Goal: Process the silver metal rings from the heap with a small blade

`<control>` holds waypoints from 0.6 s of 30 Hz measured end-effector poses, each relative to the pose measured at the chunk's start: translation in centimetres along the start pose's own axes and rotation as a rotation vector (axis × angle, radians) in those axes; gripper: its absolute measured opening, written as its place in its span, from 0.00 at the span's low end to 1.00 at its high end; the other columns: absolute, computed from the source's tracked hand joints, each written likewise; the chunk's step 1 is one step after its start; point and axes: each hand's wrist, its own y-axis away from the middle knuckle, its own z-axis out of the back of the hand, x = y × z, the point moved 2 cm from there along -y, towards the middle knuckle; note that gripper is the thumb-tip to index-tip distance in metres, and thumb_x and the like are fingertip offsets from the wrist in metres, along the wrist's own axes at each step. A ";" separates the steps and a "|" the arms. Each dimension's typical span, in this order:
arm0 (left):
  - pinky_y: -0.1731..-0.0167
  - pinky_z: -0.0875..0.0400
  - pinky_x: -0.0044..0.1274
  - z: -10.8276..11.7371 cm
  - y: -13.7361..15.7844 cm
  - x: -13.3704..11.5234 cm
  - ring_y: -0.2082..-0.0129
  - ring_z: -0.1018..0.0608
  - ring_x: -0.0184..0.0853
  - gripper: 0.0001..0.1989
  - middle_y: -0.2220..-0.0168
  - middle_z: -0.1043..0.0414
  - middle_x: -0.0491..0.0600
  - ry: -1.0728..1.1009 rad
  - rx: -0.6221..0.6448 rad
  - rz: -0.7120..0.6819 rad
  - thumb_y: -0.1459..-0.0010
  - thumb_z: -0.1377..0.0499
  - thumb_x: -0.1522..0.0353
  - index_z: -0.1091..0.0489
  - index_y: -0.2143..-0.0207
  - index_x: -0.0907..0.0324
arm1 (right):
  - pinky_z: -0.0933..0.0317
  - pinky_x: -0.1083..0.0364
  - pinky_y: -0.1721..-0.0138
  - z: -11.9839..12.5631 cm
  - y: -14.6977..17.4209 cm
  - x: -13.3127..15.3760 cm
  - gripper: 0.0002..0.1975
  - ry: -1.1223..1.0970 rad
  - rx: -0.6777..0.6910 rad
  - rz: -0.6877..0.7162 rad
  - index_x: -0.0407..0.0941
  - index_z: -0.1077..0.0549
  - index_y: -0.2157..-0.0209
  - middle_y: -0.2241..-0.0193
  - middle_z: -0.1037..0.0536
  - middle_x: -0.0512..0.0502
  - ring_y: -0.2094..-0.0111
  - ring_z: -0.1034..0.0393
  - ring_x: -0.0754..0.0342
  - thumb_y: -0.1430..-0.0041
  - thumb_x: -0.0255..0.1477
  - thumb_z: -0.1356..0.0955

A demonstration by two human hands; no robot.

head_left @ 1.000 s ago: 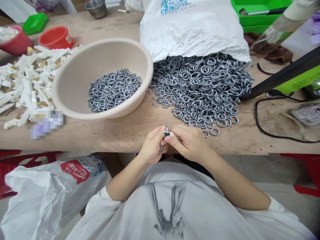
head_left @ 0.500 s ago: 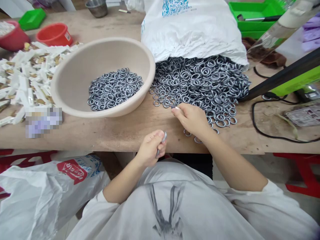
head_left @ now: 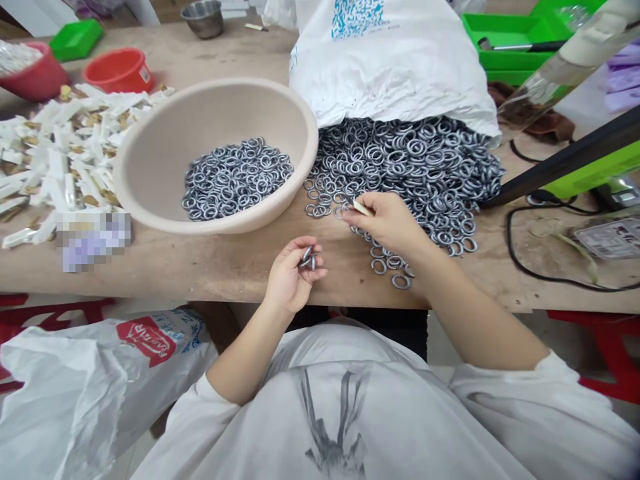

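A large heap of grey metal rings (head_left: pixel 415 167) spills from a white plastic sack (head_left: pixel 390 60) onto the wooden table (head_left: pixel 200 267). My right hand (head_left: pixel 393 220) rests on the near left edge of the heap, fingertips pinching at a ring there. My left hand (head_left: pixel 293 273) hovers at the table's front edge, palm up, holding a couple of metal rings (head_left: pixel 307 257) between thumb and fingers. A beige plastic bowl (head_left: pixel 150 167) to the left holds more rings (head_left: pixel 235 177).
White and brown small parts (head_left: pixel 65 153) lie scattered at the left, with red bowls (head_left: pixel 117 70) and a green tray (head_left: pixel 75 39) behind. A black and green tool (head_left: pixel 575 160) and black cable (head_left: pixel 540 267) lie at the right. A white bag (head_left: pixel 90 393) sits below the table.
My hands were together at the table edge; the right hand has reached out to the ring heap. The left hand has turned palm up with its rings.
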 end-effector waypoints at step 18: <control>0.88 0.49 0.15 -1.9 1.1 3.6 0.85 0.37 0.24 0.27 0.80 0.41 0.43 -0.340 0.250 -0.094 0.45 0.37 0.47 0.39 0.71 0.63 | 0.38 0.55 0.72 -2.8 6.0 1.7 0.30 -0.683 0.080 -0.047 0.45 0.33 0.65 0.73 0.29 0.50 0.73 0.32 0.48 0.39 0.57 0.25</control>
